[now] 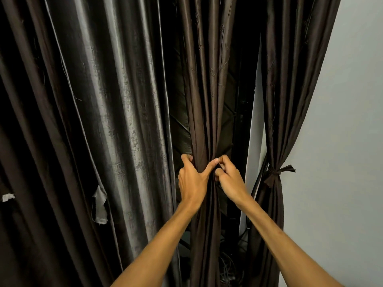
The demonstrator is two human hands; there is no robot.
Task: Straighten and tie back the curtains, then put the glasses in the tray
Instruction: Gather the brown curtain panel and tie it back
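Note:
A dark brown middle curtain (205, 100) hangs gathered into a narrow bunch. My left hand (191, 179) wraps round the bunch from the left, thumb across its front. My right hand (229, 177) pinches the fabric at the same height from the right, fingers curled. The right curtain (288, 100) is gathered and tied with a dark fabric tie-back (275, 172) knotted at its waist. A wide left curtain (93, 121) hangs loose in broad shiny folds. No glasses or tray are in view.
A pale wall (342, 141) fills the right side. Behind the middle curtain is a dark window with a white frame strip (256, 121). Cables lie on the floor (228, 268) below. A loose grey fabric flap (100, 206) hangs off the left curtain.

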